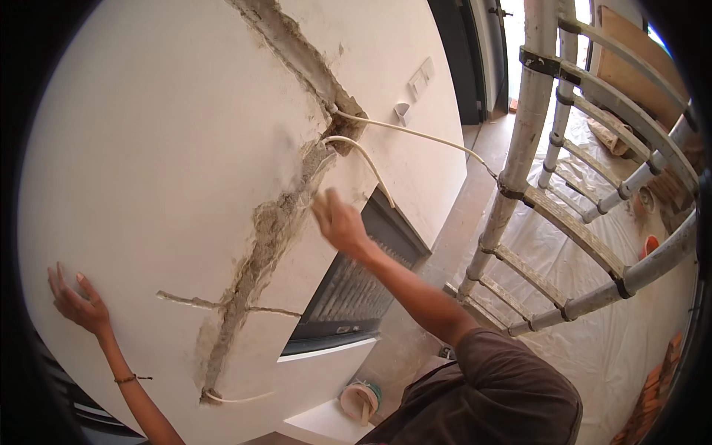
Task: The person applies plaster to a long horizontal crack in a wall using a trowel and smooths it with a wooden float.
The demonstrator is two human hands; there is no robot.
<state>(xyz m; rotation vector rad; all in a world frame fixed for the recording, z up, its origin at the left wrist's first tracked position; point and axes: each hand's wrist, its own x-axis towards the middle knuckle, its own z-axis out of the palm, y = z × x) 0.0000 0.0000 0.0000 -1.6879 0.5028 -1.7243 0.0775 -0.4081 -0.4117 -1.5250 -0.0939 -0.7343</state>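
My left hand point(78, 302) rests against the white wall point(148, 170) at the lower left, its fingers spread; a thin bracelet point(132, 378) circles that wrist. My right hand point(341, 225) is closed and slightly blurred, beside the rough chased channel point(278, 230) that runs diagonally up the wall. Whatever the right fingers grip, if anything, is too smeared to name. Above this hand, two pale cables point(423, 135) come out of a deeper hole where the channel bends; one curves down behind the hand. Another pale cable point(248, 399) sticks out of the channel's lower end.
A telescopic metal ladder point(575, 231) stands close on the right, over plastic sheeting point(623, 356). Below my right arm is a dark-framed window point(348, 289). A bucket point(360, 400) sits at the bottom. Bricks point(653, 389) are stacked at lower right. A switch plate point(420, 79) is on the wall.
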